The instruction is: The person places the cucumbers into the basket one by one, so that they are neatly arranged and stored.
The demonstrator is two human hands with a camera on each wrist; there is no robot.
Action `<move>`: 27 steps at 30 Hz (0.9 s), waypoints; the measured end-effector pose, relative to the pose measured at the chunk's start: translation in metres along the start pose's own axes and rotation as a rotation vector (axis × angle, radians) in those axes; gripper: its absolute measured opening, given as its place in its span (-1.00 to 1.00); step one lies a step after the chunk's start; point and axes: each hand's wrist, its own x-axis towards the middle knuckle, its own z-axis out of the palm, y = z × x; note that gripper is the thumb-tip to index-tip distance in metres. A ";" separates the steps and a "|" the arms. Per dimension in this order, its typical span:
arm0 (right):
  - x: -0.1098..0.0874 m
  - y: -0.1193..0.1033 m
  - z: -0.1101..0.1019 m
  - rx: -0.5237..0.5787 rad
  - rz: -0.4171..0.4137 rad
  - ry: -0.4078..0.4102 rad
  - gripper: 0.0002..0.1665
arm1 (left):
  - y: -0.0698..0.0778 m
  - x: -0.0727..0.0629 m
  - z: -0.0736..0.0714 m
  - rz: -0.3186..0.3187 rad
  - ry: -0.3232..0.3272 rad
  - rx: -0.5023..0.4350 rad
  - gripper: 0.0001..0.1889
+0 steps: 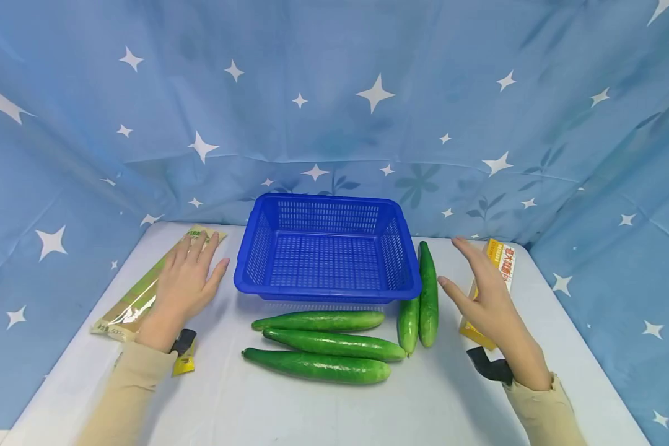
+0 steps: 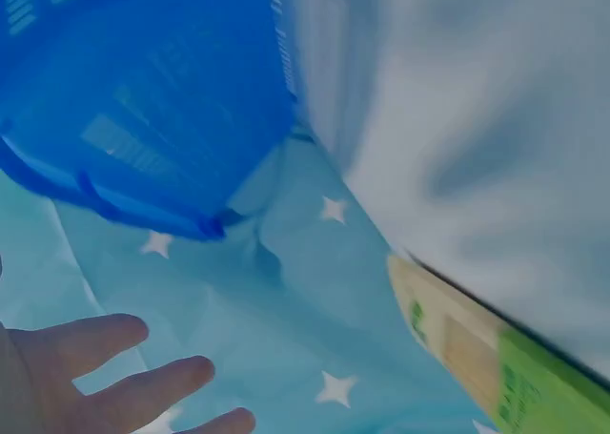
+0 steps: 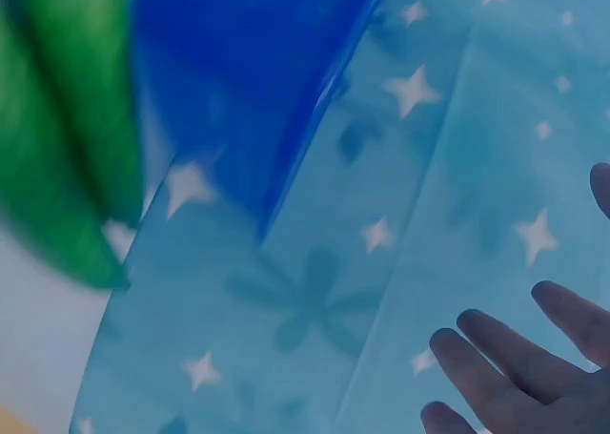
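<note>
A blue plastic basket (image 1: 326, 291) with slotted walls stands at the back middle of the white table, nothing in it. Three cucumbers (image 1: 318, 365) lie crosswise in front of it. Two more cucumbers (image 1: 428, 294) lie lengthwise against its right side, one partly under the rim. My left hand (image 1: 186, 285), fingers extended, is over a long green-and-tan packet (image 1: 136, 303); it holds nothing, and I cannot tell whether it touches the packet. My right hand (image 1: 490, 300) is held up with fingers spread and holds nothing. It partly covers a yellow-and-white box (image 1: 504, 260).
A small yellow packet (image 1: 184, 364) lies beside the left wrist, partly hidden by the black wrist strap (image 1: 184, 341). Blue star-patterned cloth (image 1: 334, 93) hangs behind the table (image 1: 290, 415) and along both sides.
</note>
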 end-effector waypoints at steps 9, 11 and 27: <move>-0.021 -0.043 0.023 0.246 -0.103 -0.025 -0.20 | 0.032 0.010 0.006 0.014 -0.090 -0.060 -0.23; -0.028 -0.048 0.032 0.298 -0.094 -0.080 -0.28 | 0.037 0.013 0.008 0.026 -0.087 -0.073 -0.21; -0.066 -0.056 0.081 0.405 0.026 -0.488 -0.69 | 0.049 0.021 0.027 0.047 -0.193 -0.194 -0.21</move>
